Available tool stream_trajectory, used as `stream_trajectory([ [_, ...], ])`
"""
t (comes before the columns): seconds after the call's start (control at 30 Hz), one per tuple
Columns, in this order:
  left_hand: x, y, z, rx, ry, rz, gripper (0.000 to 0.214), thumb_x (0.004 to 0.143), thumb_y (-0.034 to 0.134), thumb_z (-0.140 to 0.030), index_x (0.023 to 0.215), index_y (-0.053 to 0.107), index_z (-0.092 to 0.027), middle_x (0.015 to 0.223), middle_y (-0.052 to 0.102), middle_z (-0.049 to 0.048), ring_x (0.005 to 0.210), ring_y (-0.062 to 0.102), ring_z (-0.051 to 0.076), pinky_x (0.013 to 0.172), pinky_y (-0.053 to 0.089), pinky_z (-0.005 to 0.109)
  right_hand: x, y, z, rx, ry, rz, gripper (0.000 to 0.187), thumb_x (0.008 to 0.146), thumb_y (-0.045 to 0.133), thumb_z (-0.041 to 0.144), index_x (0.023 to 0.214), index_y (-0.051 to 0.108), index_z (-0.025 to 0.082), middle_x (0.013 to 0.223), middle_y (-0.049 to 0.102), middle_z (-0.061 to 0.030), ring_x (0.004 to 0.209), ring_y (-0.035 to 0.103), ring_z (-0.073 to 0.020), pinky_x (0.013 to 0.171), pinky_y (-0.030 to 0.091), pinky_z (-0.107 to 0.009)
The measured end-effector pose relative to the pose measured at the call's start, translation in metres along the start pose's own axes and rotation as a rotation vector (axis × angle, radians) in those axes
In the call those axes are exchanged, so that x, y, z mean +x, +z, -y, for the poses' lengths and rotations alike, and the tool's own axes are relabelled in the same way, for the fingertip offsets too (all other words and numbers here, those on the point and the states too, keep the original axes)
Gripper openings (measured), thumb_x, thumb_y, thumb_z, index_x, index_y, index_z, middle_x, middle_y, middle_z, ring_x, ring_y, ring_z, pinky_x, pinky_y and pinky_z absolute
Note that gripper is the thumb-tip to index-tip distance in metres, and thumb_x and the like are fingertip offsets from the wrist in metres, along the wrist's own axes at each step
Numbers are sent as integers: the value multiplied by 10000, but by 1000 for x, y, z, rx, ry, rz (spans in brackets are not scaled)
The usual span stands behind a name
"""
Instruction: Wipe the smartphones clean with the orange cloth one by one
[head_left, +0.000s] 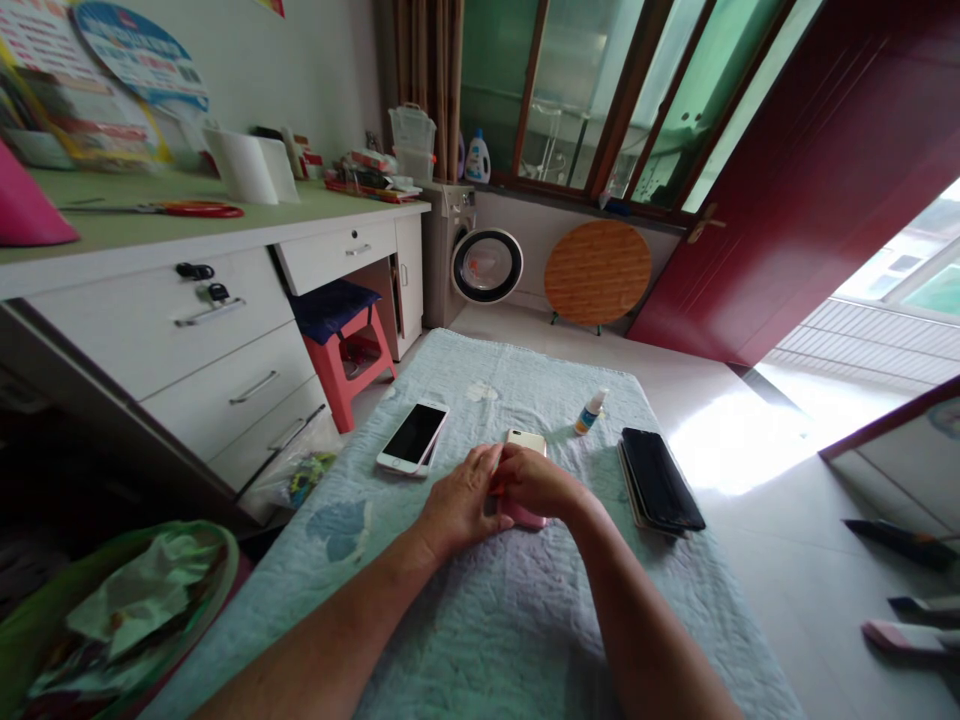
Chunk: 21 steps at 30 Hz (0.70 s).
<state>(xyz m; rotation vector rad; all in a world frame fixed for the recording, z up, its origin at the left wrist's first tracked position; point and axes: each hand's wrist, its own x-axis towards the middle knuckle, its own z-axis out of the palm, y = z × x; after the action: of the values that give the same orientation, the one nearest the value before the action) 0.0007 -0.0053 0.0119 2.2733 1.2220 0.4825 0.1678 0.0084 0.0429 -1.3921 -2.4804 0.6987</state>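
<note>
A phone (527,438) lies on the cloth-covered table, its pale gold back with a camera showing at the far end. Pink (527,517) shows at its near end, perhaps a case; the middle is hidden under my hands. My left hand (466,497) is closed along the phone's left side, thumb near the pink part. Over the phone, my right hand (538,480) has its fingers bent and pressed together against my left fingers. A bit of orange-red shows between the hands, too small to name.
A white phone (414,437) lies on another device at left. A small spray bottle (591,412) stands behind at right, near a black phone (661,480) on a stack. A waste bin (225,590) is at lower left; a pink stool (346,365) stands by the desk.
</note>
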Motion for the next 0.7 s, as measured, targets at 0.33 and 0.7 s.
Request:
stream_trajectory([
  [0.33,-1,-3,-3,53,-23,38,839,684,725,-422,1399,332,-225,1477,381,124,1339,421,302,1076,394,403,-2,-12,-1,272,-69,181,399,706,512,-8,871,777,241,1026,705,5,979,615,-140,880,458,-231],
  [0.7,-1,-1,-1,71,-32,43,836,708,714,-436,1418,331,-218,1492,375,133,1343,419,295,1089,376,408,-2,-15,-5,167,16,74,325,782,520,49,899,772,219,847,685,-10,810,594,-125,771,439,-214],
])
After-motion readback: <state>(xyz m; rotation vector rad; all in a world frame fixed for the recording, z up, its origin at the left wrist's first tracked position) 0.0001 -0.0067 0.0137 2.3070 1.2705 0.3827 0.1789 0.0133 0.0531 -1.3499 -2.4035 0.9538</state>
